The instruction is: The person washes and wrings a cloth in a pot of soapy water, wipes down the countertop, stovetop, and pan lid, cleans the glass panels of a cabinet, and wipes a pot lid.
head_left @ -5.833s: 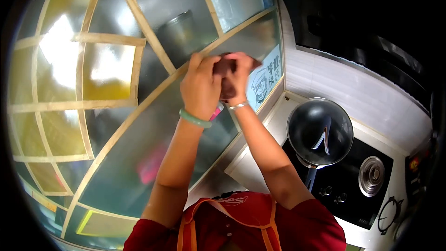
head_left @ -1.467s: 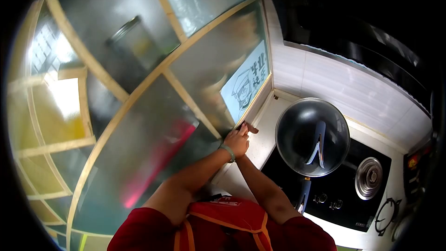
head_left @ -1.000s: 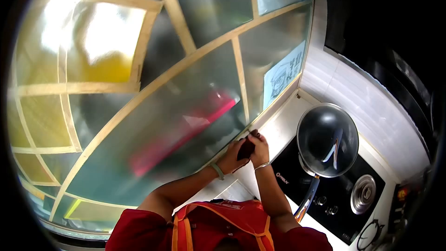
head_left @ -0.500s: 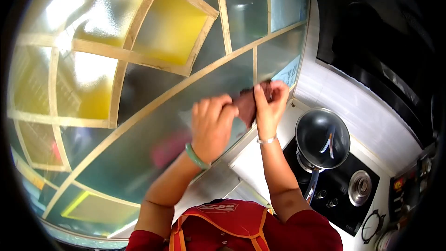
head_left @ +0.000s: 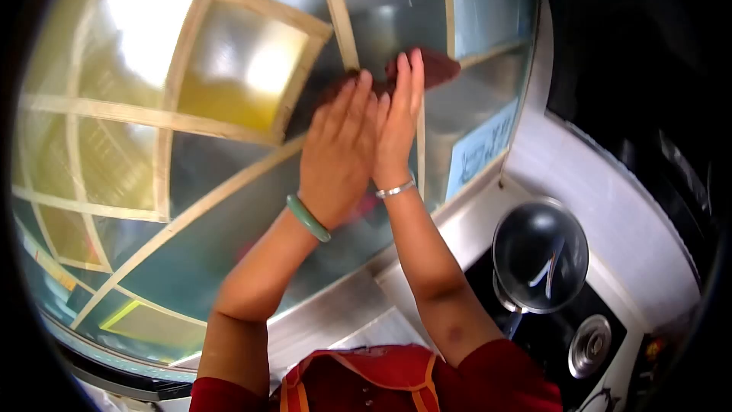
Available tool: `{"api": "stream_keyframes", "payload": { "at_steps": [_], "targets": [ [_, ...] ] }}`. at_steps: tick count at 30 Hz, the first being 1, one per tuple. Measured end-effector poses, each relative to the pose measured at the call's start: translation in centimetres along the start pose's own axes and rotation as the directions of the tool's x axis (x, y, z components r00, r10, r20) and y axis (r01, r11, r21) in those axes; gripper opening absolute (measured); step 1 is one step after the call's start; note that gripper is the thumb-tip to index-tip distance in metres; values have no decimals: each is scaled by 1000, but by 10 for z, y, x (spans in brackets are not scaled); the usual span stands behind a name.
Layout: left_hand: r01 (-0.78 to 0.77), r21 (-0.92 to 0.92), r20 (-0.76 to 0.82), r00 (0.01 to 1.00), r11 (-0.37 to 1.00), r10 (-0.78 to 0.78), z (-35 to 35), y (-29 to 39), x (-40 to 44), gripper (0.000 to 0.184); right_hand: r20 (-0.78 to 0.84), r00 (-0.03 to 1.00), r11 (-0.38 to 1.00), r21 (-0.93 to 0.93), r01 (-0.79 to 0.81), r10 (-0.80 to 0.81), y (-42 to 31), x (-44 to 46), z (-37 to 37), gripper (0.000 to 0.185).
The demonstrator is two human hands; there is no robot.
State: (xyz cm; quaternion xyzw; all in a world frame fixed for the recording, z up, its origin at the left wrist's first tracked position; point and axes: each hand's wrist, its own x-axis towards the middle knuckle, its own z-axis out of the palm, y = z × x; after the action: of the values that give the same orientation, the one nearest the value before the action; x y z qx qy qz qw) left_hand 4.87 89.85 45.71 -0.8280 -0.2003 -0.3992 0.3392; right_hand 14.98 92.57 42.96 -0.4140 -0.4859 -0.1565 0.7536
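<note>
A dark brownish-red cloth (head_left: 440, 69) lies against the glass partition (head_left: 236, 252), its ends showing on both sides of my fingertips. My left hand (head_left: 337, 141), with a green bangle at the wrist, is stretched flat and its fingertips rest on the cloth's left part. Beside it and touching it, my right hand (head_left: 396, 118) has straight fingers over the cloth's right part; a silver bracelet is on that wrist. The middle of the cloth is hidden beneath the hands.
Tan strips (head_left: 221, 126) divide the glass, and a light-blue sign (head_left: 479, 149) sits near its right edge. A wok (head_left: 541, 255) stands on a black gas stove (head_left: 526, 351) to the right. Above it is a dark range hood (head_left: 633, 61).
Both hands have moved up and left along the glass with the cloth. Fingers that pinched the bunched cloth are now straightened and laid over it, with the hands side by side.
</note>
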Motion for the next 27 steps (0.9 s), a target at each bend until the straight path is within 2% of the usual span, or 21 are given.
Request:
{"api": "stream_keyframes", "payload": {
  "at_steps": [1, 3, 5, 6, 8, 10, 11, 12, 13, 14, 15, 16, 18, 19, 20, 21, 22, 23, 24, 26, 27],
  "targets": [
    [-4, 5, 27, 1000, 1000, 4, 3, 1, -3, 40, -6, 1000, 999, 45, 15, -15, 0, -4, -1, 46],
    [-31, -20, 59, 998, 999, 32, 11, 6, -17, 41, -12, 999, 999, 14, -49, 50, 7, -25, -4, 46],
    [-49, -197, 205, 975, 979, 90, 25, 16, -37, 41, -91, 980, 984, 37, -176, 178, 22, -58, -6, 45],
    [-58, -309, 209, 970, 949, 128, 30, 23, -50, 41, -114, 968, 972, -40, -230, 224, 27, -81, -13, 45],
    [-165, -243, 263, 937, 956, 228, 69, 44, -95, 42, -218, 904, 930, 96, -356, 368, 63, -136, -17, 45],
    [-186, -201, 405, 878, 962, 254, 87, 73, -126, 43, -249, 857, 880, -31, -474, 452, 82, -192, -29, 45],
    [-151, -232, 438, 866, 961, 242, 89, 82, -140, 43, -222, 685, 719, 160, -676, 694, 87, -212, -35, 49],
    [-110, -254, 473, 852, 961, 223, 91, 90, -154, 43, -196, 644, 668, 94, -739, 740, 104, -244, -39, 54],
    [-20, -327, 616, 754, 945, 229, 99, 98, -169, 44, -66, 455, 439, 417, -796, 888, 107, -260, -46, 56],
    [-144, -272, 554, 785, 951, 277, 114, 101, -205, 45, -133, 478, 496, 235, -836, 868, 92, -270, -49, 52],
    [-193, -226, 528, 800, 955, 286, 115, 98, -219, 46, -93, 484, 492, 198, -848, 870, 91, -278, -53, 49],
    [-239, -175, 501, 813, 955, 295, 116, 95, -232, 47, -87, 483, 490, 192, -850, 871, 87, -288, -52, 48],
    [-275, -211, 602, 719, 938, 346, 95, 92, -233, 44, -65, 488, 491, 173, -854, 870, 82, -298, -50, 47],
    [-259, -201, 600, 729, 945, 328, 84, 93, -229, 44, -48, 455, 452, 242, -859, 889, 83, -301, -49, 47],
    [-188, -230, 532, 797, 955, 285, 75, 88, -218, 45, -29, 425, 412, 313, -856, 905, 79, -293, -47, 47],
    [-119, -264, 462, 855, 957, 234, 64, 81, -206, 46, -14, 438, 421, 308, -853, 899, 76, -284, -45, 47],
    [-107, -249, 458, 863, 962, 215, 52, 75, -190, 46, -28, 618, 603, 257, -755, 786, 59, -256, -44, 47],
    [-67, -277, 346, 923, 959, 165, 40, 69, -170, 48, -28, 769, 756, 208, -621, 639, 47, -230, -40, 46],
    [-30, -302, 230, 968, 953, 103, 34, 62, -152, 50, 1, 852, 846, 119, -519, 523, 48, -206, -37, 47],
    [-3, -281, 139, 989, 960, 43, 36, 46, -122, 53, 77, 904, 869, 252, -426, 420, 63, -148, -28, 49],
    [20, -289, 109, 994, 957, 12, 23, 36, -101, 53, 66, 942, 908, 253, -335, 329, 58, -122, -19, 50]
  ]
}}
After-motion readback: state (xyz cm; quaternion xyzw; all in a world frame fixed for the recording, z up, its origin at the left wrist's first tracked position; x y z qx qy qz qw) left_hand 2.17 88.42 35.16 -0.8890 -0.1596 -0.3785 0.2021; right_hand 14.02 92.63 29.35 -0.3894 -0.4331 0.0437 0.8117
